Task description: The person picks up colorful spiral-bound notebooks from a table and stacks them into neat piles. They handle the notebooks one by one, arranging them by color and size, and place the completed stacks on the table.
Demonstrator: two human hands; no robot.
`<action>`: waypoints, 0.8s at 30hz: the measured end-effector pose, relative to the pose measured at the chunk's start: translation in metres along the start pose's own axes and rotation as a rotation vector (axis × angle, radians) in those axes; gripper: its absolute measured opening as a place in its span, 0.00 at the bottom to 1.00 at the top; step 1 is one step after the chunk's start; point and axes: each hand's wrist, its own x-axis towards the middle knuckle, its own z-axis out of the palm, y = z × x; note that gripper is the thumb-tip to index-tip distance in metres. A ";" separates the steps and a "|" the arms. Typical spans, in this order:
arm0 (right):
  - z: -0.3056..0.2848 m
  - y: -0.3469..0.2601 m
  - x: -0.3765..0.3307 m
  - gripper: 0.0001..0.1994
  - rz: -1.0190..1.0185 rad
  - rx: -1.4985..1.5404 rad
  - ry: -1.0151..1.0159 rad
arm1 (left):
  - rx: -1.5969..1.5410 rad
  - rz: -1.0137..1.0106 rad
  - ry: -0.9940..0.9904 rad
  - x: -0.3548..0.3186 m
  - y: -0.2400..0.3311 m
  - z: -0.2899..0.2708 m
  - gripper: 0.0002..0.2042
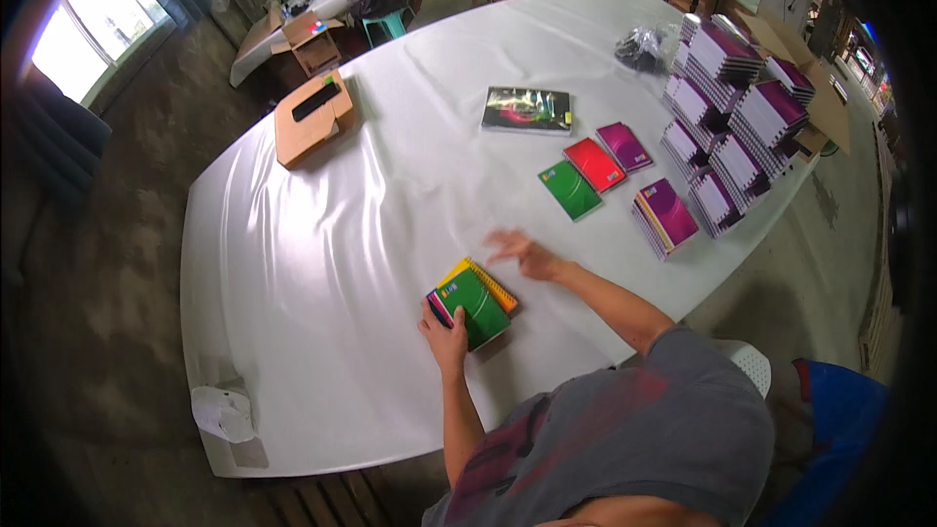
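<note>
Head view: cardboard box (312, 119) far left on white bench (322, 263). Left hand (446, 337) near front edge, fingers on lower corner of small notebook stack (473, 303), green cover on top, yellow and orange edges showing beneath. Right hand (522, 252) just right of stack, above bench, blurred, fingers seemingly spread, holding nothing. Further right: green notebook (570, 189), red notebook (594, 164), magenta notebook (625, 145) in row; purple notebook piles (737, 127) at far right.

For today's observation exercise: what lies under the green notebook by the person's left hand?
Under the green notebook lie a yellow and an orange cover edge; the left hand steadies the stack. Their faces are covered.
</note>
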 end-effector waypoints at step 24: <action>-0.091 -0.050 0.056 0.20 0.166 0.596 -0.088 | -0.085 -0.035 -0.030 0.012 -0.001 0.001 0.31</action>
